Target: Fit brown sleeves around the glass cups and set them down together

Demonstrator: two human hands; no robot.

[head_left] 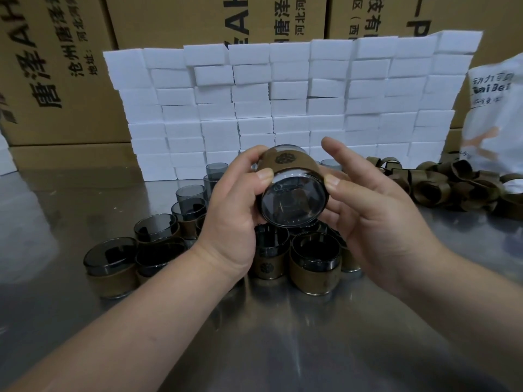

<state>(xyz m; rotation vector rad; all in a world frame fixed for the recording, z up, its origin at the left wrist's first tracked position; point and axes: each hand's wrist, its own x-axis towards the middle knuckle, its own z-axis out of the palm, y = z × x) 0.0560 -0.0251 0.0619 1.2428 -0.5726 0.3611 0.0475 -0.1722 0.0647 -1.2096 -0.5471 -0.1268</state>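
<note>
Glass cup, brown sleeve fitted, lay sideways, gripped by left hand; right hand touched it, fingers loosely extended; sleeved cups stood beneath.

A polished steel bench carries a cluster of smoky grey glass cups in brown sleeves, with bare grey glass cups behind them, loose brown sleeves heaped at right and stacked white foam blocks at the back.
</note>
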